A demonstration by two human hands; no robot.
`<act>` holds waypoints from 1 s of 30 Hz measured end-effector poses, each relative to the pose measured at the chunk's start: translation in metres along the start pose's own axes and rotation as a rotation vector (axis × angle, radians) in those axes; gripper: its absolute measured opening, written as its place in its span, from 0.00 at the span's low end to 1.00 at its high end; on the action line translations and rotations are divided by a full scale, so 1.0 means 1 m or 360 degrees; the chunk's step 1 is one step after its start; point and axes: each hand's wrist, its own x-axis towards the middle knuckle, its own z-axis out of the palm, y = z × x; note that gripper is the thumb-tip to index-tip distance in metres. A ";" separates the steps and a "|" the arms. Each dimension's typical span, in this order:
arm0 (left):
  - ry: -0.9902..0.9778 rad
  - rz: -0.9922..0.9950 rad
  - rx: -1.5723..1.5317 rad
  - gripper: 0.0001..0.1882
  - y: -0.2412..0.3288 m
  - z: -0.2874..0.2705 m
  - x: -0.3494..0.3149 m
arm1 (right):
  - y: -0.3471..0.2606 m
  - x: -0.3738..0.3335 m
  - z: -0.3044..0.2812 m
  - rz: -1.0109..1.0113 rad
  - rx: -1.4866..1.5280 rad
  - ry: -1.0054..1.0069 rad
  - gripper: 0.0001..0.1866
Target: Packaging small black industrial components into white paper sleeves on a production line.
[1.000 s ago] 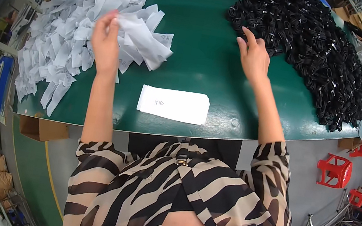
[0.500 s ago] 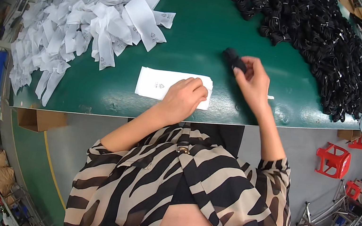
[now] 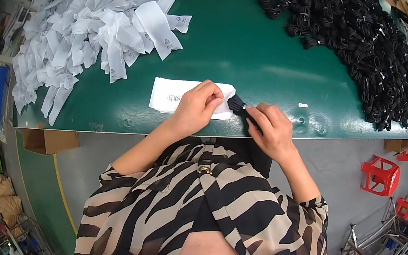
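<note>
A flat stack of white bags (image 3: 164, 92) with small dark print lies near the table's front edge. Over its right part is my left hand (image 3: 195, 109), thumb and fingertips pinched at the top bag's open end. My right hand (image 3: 272, 132) grips a tied bundle of black cable (image 3: 237, 104), whose looped end points left and touches the mouth of that bag. How far the cable reaches into the bag, I cannot tell.
Filled whitish bags form a heap (image 3: 86, 26) at the left of the green table (image 3: 219, 38). Many black cable bundles (image 3: 348, 38) are piled at the right. A small white piece (image 3: 302, 105) lies right of my hands. Red stools (image 3: 380, 176) stand on the floor.
My right hand has brought the cable bundle left and nearer, up to the bag stack. My left hand has shifted slightly left, its fingertips now lifting the bag's end.
</note>
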 end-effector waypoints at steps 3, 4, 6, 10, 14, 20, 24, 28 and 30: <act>-0.0032 0.0072 -0.0040 0.03 0.001 0.001 0.000 | 0.007 0.006 -0.001 -0.0118 0.0136 -0.0117 0.20; -0.0040 0.0182 -0.0045 0.03 0.002 0.002 -0.001 | 0.007 0.006 -0.001 -0.0118 0.0138 -0.0118 0.20; -0.0053 0.0292 -0.0055 0.04 0.004 0.001 0.001 | 0.004 0.005 0.000 0.0413 0.0765 -0.0252 0.17; -0.0091 0.0588 0.0133 0.05 0.011 -0.004 0.004 | 0.004 -0.006 0.013 0.1376 0.1444 -0.0275 0.16; -0.0048 0.0584 0.0157 0.05 0.010 -0.007 0.009 | -0.001 0.007 0.014 0.0250 0.0832 -0.0041 0.20; 0.0053 0.0195 -0.0740 0.02 0.015 -0.038 0.022 | 0.019 0.045 0.007 0.0260 0.0683 0.0358 0.13; 0.0231 0.0028 -0.1204 0.03 0.023 -0.091 0.036 | 0.121 0.063 -0.004 0.0811 -0.0203 0.0708 0.08; 0.0499 0.0340 -0.0510 0.04 0.030 -0.101 0.053 | 0.201 0.059 -0.008 0.1217 -0.0709 0.0319 0.17; 0.0644 0.0129 -0.0834 0.06 0.026 -0.112 0.063 | 0.199 0.060 -0.010 0.1341 -0.0753 0.0216 0.18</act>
